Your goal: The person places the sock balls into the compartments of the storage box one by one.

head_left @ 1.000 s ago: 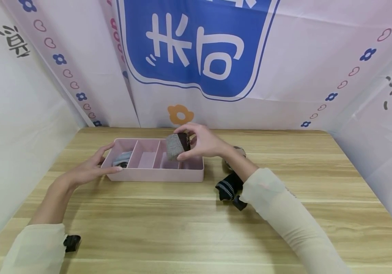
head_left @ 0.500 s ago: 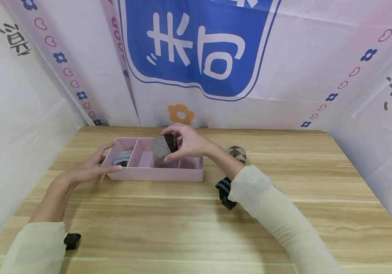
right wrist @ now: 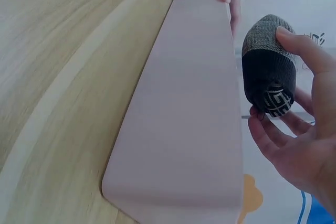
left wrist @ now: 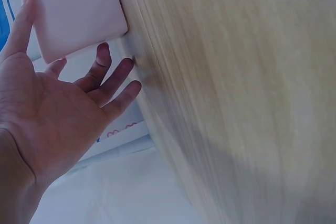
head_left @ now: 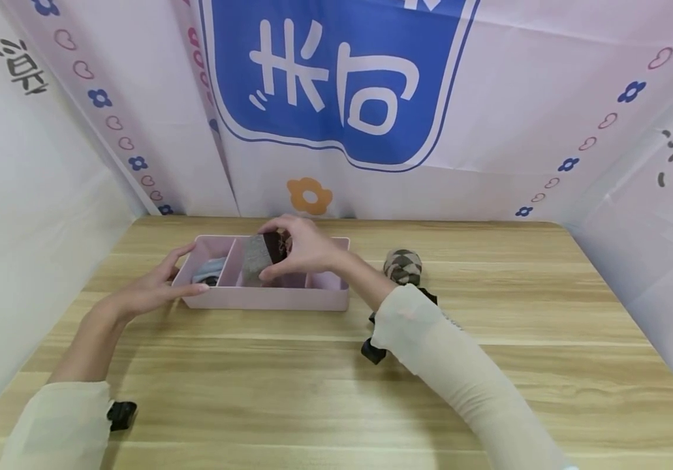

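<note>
My right hand (head_left: 309,248) pinches a rolled pair of socks (head_left: 255,258), grey with a dark brown part, between thumb and fingers. It is over the second compartment from the left of a pink divided box (head_left: 277,299), partly below the rim line in the head view. In the right wrist view the rolled socks (right wrist: 270,61) show a black-and-white patterned end. My left hand (head_left: 148,292) grips the box's left end, thumb on the front rim, fingers behind; its other fingers (left wrist: 122,98) spread away from the wall. A light-blue rolled sock (head_left: 209,267) lies in the leftmost compartment.
To the right of the box a rolled sock with a brown diamond pattern (head_left: 403,266) lies on the wooden table (head_left: 289,385). A black sock (head_left: 429,296) beside it is mostly hidden by my right sleeve (head_left: 448,365). A printed cloth (head_left: 459,189) hangs behind the table.
My right hand has moved left with the grey-brown socks, from the box's right half to its second compartment, and lower. The left hand has stayed on the box. The diamond-patterned sock has come into fuller view.
</note>
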`<action>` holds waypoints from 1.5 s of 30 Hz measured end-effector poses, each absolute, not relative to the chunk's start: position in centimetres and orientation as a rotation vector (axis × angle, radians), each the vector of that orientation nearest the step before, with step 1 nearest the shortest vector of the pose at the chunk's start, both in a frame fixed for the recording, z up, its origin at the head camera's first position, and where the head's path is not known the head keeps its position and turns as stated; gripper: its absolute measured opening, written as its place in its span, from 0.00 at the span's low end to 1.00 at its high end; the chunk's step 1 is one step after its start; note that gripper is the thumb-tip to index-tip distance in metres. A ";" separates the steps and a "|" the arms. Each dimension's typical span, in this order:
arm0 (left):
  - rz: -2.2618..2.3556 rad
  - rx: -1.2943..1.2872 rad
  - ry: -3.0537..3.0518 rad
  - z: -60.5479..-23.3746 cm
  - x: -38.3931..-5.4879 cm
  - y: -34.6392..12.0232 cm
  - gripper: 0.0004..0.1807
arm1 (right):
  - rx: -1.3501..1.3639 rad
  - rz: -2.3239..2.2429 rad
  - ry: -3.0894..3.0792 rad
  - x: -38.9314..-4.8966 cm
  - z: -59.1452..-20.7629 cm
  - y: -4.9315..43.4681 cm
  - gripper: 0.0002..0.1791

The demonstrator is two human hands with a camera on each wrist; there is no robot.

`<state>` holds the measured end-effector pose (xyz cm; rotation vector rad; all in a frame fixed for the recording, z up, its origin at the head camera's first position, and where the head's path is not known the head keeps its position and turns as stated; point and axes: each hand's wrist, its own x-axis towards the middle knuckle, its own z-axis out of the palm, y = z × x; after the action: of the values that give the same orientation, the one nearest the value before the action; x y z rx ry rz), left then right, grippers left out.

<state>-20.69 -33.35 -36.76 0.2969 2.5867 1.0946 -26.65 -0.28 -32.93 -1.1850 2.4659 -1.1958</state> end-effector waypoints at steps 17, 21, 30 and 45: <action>1.097 0.276 2.568 -36.7 -20.7 -33.4 0.55 | -1.052 -1.152 2.632 -26.5 -33.6 -3.8 0.41; 1.105 0.280 2.568 -36.7 -20.6 -33.4 0.55 | -1.003 -1.168 2.642 -26.4 -33.7 -4.3 0.41; 1.096 0.282 2.565 -36.7 -20.6 -33.4 0.55 | -0.960 -1.174 2.663 -26.6 -34.1 -5.0 0.41; 1.116 0.283 2.562 -36.6 -20.5 -33.2 0.55 | -1.024 -0.997 2.731 -26.9 -35.1 -6.3 0.41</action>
<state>-20.50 -33.23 -36.59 0.2829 2.5620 1.1163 -26.92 -6.34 -35.09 -1.0236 2.7315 -0.9972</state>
